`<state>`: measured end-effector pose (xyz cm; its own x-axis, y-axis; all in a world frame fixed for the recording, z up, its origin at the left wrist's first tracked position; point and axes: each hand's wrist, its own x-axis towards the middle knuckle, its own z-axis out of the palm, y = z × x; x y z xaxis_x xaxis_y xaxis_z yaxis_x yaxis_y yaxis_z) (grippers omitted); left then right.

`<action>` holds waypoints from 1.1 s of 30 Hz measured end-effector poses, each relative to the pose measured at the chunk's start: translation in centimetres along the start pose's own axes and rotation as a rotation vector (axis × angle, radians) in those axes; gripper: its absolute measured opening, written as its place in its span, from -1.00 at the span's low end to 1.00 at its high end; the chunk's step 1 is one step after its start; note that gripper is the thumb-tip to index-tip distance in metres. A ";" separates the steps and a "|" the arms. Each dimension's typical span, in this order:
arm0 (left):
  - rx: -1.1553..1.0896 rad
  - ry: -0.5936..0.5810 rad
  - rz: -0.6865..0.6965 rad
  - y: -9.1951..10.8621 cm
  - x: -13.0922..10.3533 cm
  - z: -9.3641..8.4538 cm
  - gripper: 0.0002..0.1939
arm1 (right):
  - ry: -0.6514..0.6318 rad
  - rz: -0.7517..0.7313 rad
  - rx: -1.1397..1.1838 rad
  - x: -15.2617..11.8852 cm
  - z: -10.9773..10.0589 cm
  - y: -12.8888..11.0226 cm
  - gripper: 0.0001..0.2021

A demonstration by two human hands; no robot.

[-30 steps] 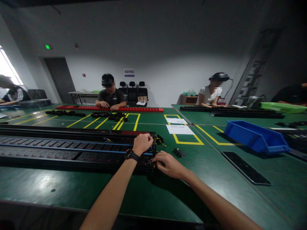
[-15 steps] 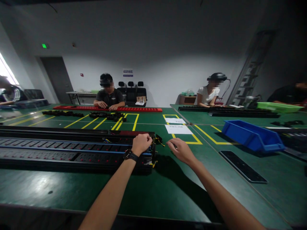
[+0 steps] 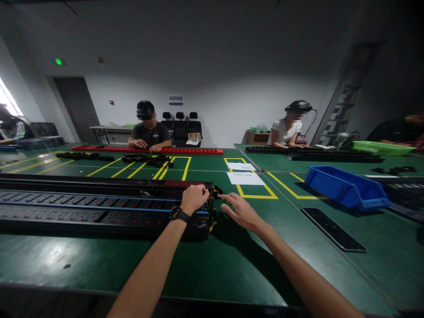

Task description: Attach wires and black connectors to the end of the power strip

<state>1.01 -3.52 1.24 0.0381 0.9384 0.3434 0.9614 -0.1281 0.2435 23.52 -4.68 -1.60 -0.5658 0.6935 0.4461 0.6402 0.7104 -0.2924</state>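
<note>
Long black strips with rows of sockets and blue edges (image 3: 132,216) lie side by side on the green table (image 3: 198,269), reaching in from the left. My left hand (image 3: 194,198), with a dark watch at the wrist, rests closed on their right end; what its fingers grip, if anything, is hidden. Beside that end, my right hand (image 3: 241,211) has its fingers apart, the index finger stretched to a small black end piece (image 3: 217,192) with yellow wires. Another bit of yellow wire (image 3: 212,226) sticks out at the near corner of the same end.
A blue bin (image 3: 344,187) and a dark flat phone-like slab (image 3: 333,229) lie to the right. Paper sheets (image 3: 245,178) lie beyond my hands. Across the table, one person (image 3: 150,132) works over a red rail (image 3: 198,151), another person (image 3: 287,130) by black rails (image 3: 334,157).
My right hand has moved left to the end piece, and its fingers have stretched out. My left hand has stayed at the end of the strips.
</note>
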 end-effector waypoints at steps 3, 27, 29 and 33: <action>0.008 0.009 -0.003 0.1 0.1 0.1 -0.67 | -0.075 -0.131 0.030 0.5 0.6 -2.9 -0.59; -0.083 -0.401 0.285 -1.5 -0.4 -2.4 -0.79 | 0.444 0.860 0.282 -2.1 -2.0 12.8 -0.56; -0.077 -0.417 0.274 -1.7 -0.4 -2.6 -0.78 | 0.385 0.861 0.231 -2.4 -2.2 13.0 -0.55; -0.091 -0.431 0.278 -1.8 -0.5 -3.1 -0.75 | 0.291 0.846 0.144 -2.5 -2.5 13.1 -0.52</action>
<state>-1.59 -4.74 3.42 0.4158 0.9094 0.0066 0.8722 -0.4009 0.2805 34.62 2.58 -4.47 0.2302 0.9468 0.2248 0.7004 -0.0008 -0.7138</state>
